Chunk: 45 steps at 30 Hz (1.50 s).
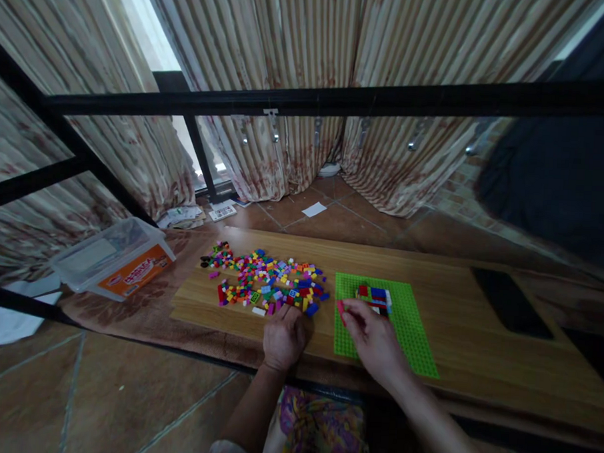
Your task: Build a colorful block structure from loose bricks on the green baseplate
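My right hand pinches a small red brick over the left part of a green baseplate. Just beyond its fingers, a block of joined red, blue and white bricks sits on the plate, partly covered by the hand. My left hand is closed with its fingers curled at the near edge of a pile of loose coloured bricks; whatever is in those fingers is hidden. A white brick lies just left of it, and a blue brick just right.
The wooden board rests on a brown cloth. A clear plastic box with an orange label stands at the left. A dark flat phone-like slab lies on the right. A black metal bar crosses beyond the board, before curtains.
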Tool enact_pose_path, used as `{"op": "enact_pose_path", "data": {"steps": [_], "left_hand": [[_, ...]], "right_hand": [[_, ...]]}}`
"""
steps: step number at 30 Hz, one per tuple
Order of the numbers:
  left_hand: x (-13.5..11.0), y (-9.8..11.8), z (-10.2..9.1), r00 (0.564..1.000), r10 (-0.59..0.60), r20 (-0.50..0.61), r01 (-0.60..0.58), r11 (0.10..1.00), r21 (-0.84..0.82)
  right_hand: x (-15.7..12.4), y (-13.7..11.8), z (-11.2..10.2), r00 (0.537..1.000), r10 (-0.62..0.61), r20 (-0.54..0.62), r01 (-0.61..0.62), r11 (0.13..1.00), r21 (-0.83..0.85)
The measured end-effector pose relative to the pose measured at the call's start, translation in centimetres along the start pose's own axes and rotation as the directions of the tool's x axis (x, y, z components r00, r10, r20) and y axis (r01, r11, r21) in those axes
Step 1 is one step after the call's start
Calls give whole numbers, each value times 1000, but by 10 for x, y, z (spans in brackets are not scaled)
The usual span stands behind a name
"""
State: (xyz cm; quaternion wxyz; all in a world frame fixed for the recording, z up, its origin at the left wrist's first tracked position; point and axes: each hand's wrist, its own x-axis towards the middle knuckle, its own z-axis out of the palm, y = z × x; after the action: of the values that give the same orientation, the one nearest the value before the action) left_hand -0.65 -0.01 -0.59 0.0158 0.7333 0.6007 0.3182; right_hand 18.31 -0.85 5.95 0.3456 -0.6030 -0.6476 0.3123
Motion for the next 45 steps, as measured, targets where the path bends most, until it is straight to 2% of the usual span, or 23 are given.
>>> {"op": "enact_pose_path", "data": {"steps": [5,9,17,25,36,41,45], "left_hand": [[2,-1,0,1000,13,-10,-13,1000,15],[2,-1,0,1000,-4,-9,4,999,32],[3,0,0,1000,5,-2,-5,999,51],[2,0,0,1000,1,2,-1,1000,12],[2,1,-2,1000,6,-10,-6,1000,4],[3,1,-2,1000,9,-13,-9,1000,-5],[2,1,-2,1000,-10,1,10,1000,-3]], "right_hand": [[-11,44,-43,973,151,-177,-156,988,-15],[-1,57,-60,946,194,-260,-232,965,-123],[17,48,-57,952,136,-276,-229,912,-340],[19,51,-54,948,144,-283,-250,889,-384],[23,50,-56,934,217,-283,-307,894,-328],[26,53,-59,914,280,-292,-347,914,-210],[28,59,-60,894,370,-252,-396,916,-60]]}}
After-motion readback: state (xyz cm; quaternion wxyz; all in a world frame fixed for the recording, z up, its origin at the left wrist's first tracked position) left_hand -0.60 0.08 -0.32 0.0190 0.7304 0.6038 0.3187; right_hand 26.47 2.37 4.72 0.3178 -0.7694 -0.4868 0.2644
